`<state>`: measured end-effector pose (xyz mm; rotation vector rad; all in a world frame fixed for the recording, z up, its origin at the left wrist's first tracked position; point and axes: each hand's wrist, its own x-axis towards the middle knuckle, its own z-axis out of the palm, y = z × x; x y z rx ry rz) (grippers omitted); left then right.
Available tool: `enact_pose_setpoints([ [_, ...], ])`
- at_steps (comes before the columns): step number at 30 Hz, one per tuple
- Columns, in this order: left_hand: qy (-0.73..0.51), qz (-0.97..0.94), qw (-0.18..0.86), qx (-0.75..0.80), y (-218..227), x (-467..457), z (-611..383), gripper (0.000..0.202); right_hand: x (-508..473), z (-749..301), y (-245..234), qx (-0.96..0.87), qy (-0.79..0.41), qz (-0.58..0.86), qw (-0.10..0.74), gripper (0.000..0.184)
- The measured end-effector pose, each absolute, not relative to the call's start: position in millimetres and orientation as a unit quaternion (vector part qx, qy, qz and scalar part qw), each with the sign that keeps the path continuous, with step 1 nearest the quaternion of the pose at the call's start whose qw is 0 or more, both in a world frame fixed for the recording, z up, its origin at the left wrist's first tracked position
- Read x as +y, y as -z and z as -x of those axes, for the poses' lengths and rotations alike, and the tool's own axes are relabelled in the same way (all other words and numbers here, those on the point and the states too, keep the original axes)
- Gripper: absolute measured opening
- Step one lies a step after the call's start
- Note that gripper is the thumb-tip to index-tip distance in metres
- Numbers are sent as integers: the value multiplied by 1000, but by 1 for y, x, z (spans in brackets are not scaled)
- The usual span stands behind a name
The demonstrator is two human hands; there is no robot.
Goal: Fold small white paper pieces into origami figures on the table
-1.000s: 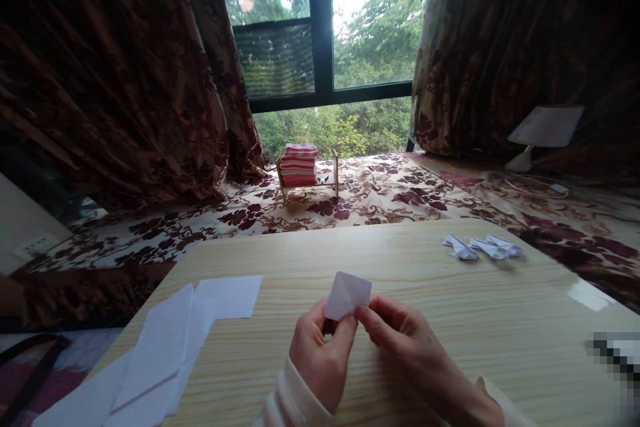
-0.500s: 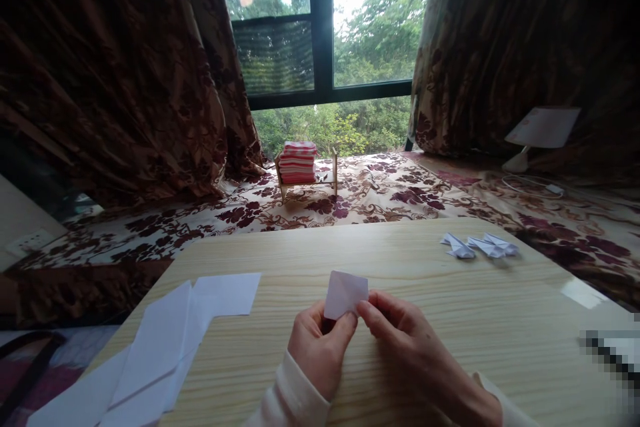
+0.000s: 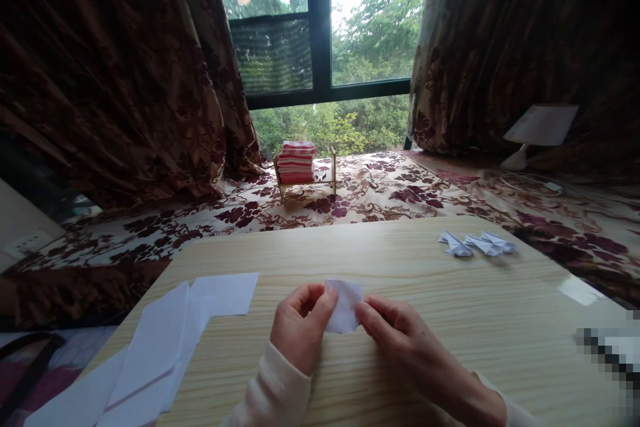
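Note:
A small folded square of white paper (image 3: 345, 310) is held up over the middle of the table. My left hand (image 3: 303, 323) pinches its left edge, thumb in front and fingers behind. On the opposite side, my right hand (image 3: 395, 327) grips the right edge between thumb and forefinger. Both hands are closed on the paper, and the fingers behind it are partly hidden. Several loose white sheets (image 3: 150, 337) overlap at the table's left side. Folded white paper pieces (image 3: 483, 245) sit in a group at the back right.
The light wooden table (image 3: 310, 247) has rounded far corners. Beyond it lies a floral cover (image 3: 370, 197) bearing a small rack (image 3: 334, 173) with folded pink-and-white cloths (image 3: 296, 163). A white lamp (image 3: 543, 125) stands at the right. A blurred-out object (image 3: 613, 353) lies at the right edge.
My left hand has shifted from the paper's bottom edge up to its left edge. The paper has tipped and come slightly lower. My right hand has barely moved.

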<state>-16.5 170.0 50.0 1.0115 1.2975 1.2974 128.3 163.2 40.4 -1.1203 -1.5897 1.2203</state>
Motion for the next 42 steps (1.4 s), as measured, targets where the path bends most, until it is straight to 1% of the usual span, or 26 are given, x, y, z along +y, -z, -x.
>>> enact_pose_setpoints([
  [4, -555, -375, 531, 519, -45, 173, 19, 23, 164, -128, -41, -587, -524, 467, 403, 49],
  [7, -566, -352, 543, 511, -41, 175, 21, 23, 167, -132, -40, -560, -517, 483, 431, 50],
  [11, -569, -336, 564, 496, -35, 178, 22, 25, 173, -137, -37, -556, -450, 504, 483, 42],
  [13, -567, -328, 575, 491, -33, 178, 22, 27, 174, -139, -37, -546, -448, 502, 499, 38],
  [18, -549, -345, 584, 489, -37, 174, 19, 29, 171, -137, -40, -540, -470, 480, 507, 37],
  [24, -544, -377, 584, 470, -45, 168, 16, 24, 168, -135, -39, -570, -456, 455, 510, 25],
  [27, -553, -363, 595, 456, -47, 166, 14, 28, 168, -135, -38, -582, -446, 450, 511, 20],
  [29, -552, -371, 591, 457, -50, 165, 14, 28, 167, -134, -38, -594, -427, 449, 514, 17],
  [32, -537, -402, 566, 479, -52, 164, 14, 17, 165, -132, -41, -632, -373, 442, 516, 11],
  [35, -523, -424, 554, 489, -52, 164, 14, 15, 163, -131, -43, -674, -318, 420, 518, 6],
  [39, -510, -439, 546, 499, -51, 164, 15, 15, 162, -131, -42, -716, -248, 385, 526, 10],
  [42, -502, -445, 536, 513, -52, 163, 14, 14, 162, -133, -40, -752, -196, 359, 517, 16],
])
